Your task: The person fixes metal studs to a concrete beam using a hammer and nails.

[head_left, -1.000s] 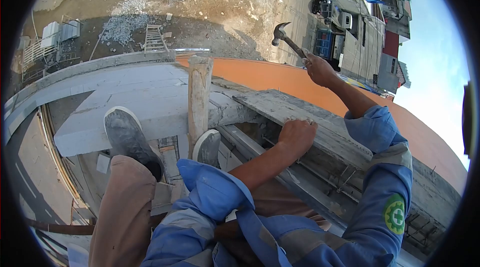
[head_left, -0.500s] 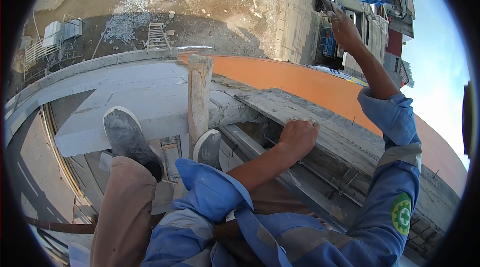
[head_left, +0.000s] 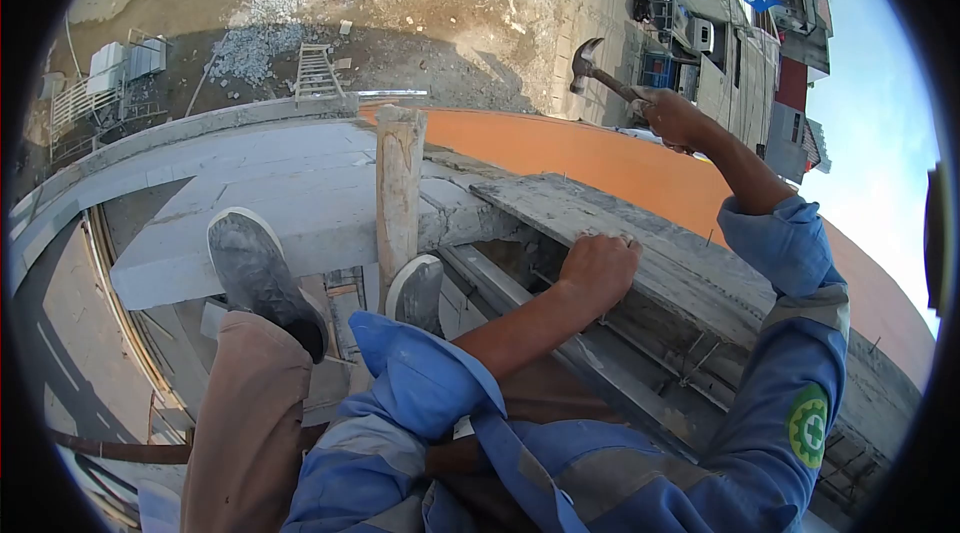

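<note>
My right hand (head_left: 675, 120) is raised out to the right, closed around the handle of a claw hammer (head_left: 612, 83). The hammer's head points left, in the air above the orange wall. Lower down, my left hand (head_left: 598, 268) is closed at the near edge of a rough grey board (head_left: 660, 263). Its fingers curl over the top of the board. Whatever they hold, if anything, is too small or hidden to make out.
A wooden post (head_left: 400, 183) stands upright between my shoes (head_left: 255, 273). Light blocks (head_left: 260, 193) form a ledge beyond it. Metal bars (head_left: 690, 363) run in the gap under the board. Past the orange wall (head_left: 560, 143) is a steep drop to the ground, with a ladder (head_left: 316, 73).
My right hand has swung the hammer down and its head now sits lower and farther left. My left hand stays at the board's edge.
</note>
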{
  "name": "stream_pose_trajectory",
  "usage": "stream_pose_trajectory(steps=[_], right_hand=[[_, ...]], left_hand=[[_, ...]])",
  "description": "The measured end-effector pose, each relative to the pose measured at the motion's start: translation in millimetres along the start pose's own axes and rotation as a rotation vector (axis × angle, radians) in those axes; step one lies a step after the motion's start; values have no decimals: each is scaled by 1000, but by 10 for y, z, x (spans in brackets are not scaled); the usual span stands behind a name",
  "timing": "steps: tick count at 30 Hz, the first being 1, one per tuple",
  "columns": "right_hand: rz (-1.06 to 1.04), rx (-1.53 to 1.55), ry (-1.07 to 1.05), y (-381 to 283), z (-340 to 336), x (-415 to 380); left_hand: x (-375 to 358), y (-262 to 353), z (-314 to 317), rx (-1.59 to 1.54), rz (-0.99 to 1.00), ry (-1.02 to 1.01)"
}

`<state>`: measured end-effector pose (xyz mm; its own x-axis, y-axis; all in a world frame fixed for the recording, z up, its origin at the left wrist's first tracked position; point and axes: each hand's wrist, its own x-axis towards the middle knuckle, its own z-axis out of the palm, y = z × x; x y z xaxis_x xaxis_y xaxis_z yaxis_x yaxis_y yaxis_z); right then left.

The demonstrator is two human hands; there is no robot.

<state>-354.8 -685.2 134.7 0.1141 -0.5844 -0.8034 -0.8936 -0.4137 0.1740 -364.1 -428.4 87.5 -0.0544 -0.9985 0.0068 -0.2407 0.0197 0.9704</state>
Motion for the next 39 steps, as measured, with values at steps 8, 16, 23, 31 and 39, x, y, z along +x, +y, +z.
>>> stream_pose_trajectory(steps=[8, 16, 23, 31, 39], right_hand=[[-36, 247, 846, -344, -531, -14], [243, -89, -343, 1, 543, -41], [-229, 42, 756, -269, -638, 88], [-241, -635, 84, 466, 863, -50], [-271, -228, 460, -23, -379, 232]], left_hand=[[-9, -12, -66, -30, -30, -44], [11, -50, -86, -10, -28, -36], [-25, -32, -31, -38, -15, -25], [1, -29, -141, -29, -30, -56], [-35, -38, -63, -30, -3, -23]])
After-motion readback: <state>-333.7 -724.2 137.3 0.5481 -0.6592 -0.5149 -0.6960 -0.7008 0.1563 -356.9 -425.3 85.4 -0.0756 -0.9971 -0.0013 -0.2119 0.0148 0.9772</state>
